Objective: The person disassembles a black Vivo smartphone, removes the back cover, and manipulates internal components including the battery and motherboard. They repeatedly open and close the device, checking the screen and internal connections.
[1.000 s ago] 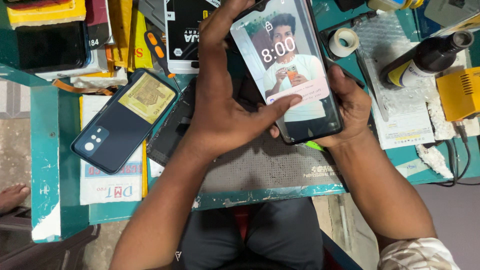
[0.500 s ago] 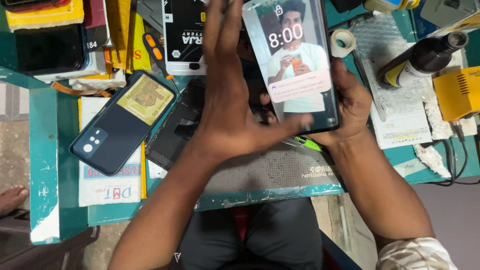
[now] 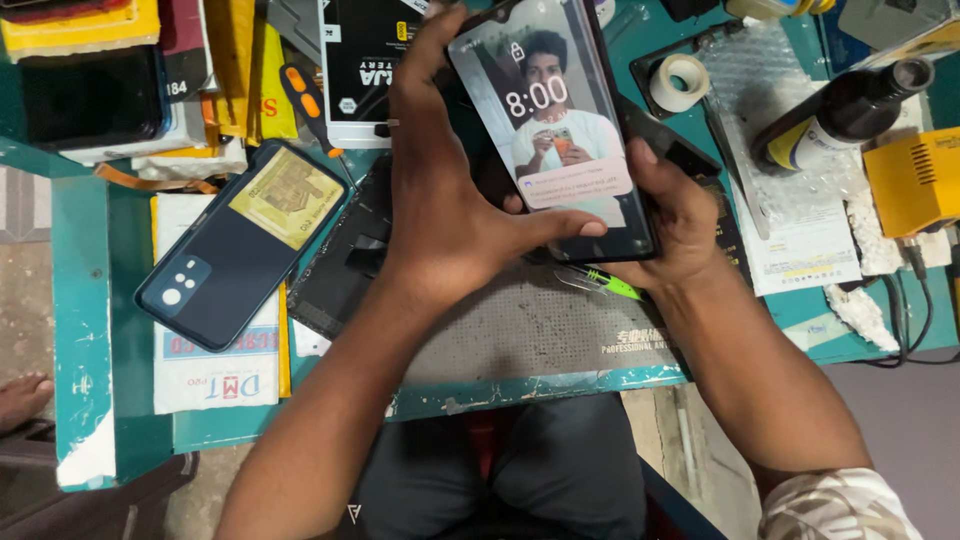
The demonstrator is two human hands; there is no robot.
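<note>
A black smartphone (image 3: pixel 555 120) with its screen lit, showing a lock screen with a photo, is held up over the grey work mat (image 3: pixel 520 330). My left hand (image 3: pixel 445 215) grips its left edge, thumb laid across the lower screen and fingers curled over the top corner. My right hand (image 3: pixel 675 215) cups it from the right and underneath. A green-tipped tool (image 3: pixel 598 282) lies on the mat just under the phone.
A dark blue phone back cover (image 3: pixel 235 245) lies left of my arm on the teal table (image 3: pixel 80 300). An orange-handled screwdriver (image 3: pixel 305 105), packaging boxes (image 3: pixel 365 60), tape roll (image 3: pixel 680 80), dark bottle (image 3: pixel 850 110) and yellow device (image 3: pixel 915 180) surround the mat.
The phone has tilted and shifted slightly in my hands, and my left thumb has slid farther across the lower screen. The view has moved a little.
</note>
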